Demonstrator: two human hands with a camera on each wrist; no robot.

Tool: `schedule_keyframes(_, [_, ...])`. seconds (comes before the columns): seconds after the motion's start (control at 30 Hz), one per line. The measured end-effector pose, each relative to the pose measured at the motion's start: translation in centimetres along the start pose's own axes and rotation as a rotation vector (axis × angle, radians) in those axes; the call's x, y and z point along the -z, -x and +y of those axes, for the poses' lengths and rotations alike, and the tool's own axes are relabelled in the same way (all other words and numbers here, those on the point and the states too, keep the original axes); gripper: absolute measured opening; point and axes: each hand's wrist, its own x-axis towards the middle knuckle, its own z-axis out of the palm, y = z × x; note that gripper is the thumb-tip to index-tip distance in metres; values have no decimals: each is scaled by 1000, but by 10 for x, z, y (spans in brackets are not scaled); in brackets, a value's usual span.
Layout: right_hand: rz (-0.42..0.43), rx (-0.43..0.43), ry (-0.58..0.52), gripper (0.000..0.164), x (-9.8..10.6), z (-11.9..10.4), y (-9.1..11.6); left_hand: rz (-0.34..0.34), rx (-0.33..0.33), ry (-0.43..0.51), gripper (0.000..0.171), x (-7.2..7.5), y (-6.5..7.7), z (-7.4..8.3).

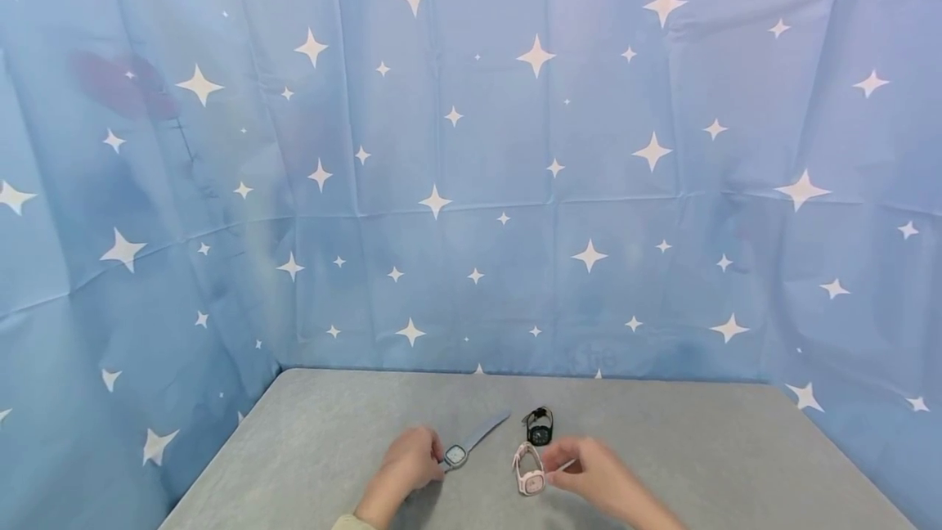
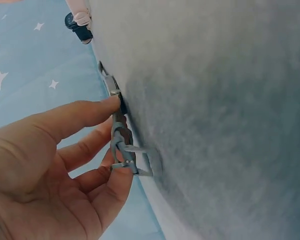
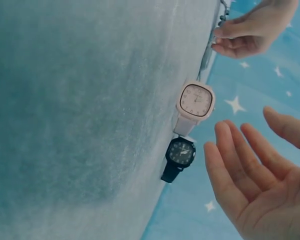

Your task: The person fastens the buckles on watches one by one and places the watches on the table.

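At the front of the table, my left hand [image 1: 414,458] pinches one end of a grey-blue wristwatch [image 1: 456,455]. Its strap stretches away to the upper right, and the left wrist view shows thumb and fingers on the watch [image 2: 116,117] near its buckle. A pale pink wristwatch [image 1: 533,482] stands on the table with its band looped, beside my right hand [image 1: 599,473]. In the right wrist view that hand [image 3: 262,185] has loosely extended fingers, apart from the pink watch. Just behind the pink one is a black wristwatch [image 1: 540,434], also looped.
The grey table [image 1: 331,424] has rounded far corners. A blue curtain [image 1: 486,145] with white stars hangs behind it and along the sides.
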Motion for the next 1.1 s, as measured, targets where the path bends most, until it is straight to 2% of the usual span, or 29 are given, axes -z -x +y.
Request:
schedule_keyframes(0.13, [-11, -13, -15, 23, 0, -2, -1, 0, -44, -15, 18, 3, 1, -1])
schedule_keyframes(0.23, [-19, -29, -24, 23, -1, -3, -1, 46, -89, -45, 22, 4, 2, -1])
schedule_keyframes(0.37, [-22, -21, -27, 21, -4, -3, -1, 106, -110, -79, 23, 5, 4, 1])
schedule_keyframes(0.57, [-22, 9, -41, 18, -9, -3, 0, 101, -103, -16, 10, 14, 5, 11])
schedule_keyframes(0.67, [-42, 13, -66, 17, -12, -2, 0, 99, -133, -9, 7, 19, 8, 18])
schedule_keyframes(0.8, [-81, -32, -135, 18, -14, -4, 0, 108, -182, -26, 7, 25, 14, 27])
schedule_keyframes(0.97, [-98, -33, -149, 21, -13, -5, 0, 126, -247, -10, 8, 29, 21, 37])
schedule_keyframes(1.1, [-94, -21, -155, 22, -15, -4, 0, 127, -264, 25, 9, 29, 25, 44])
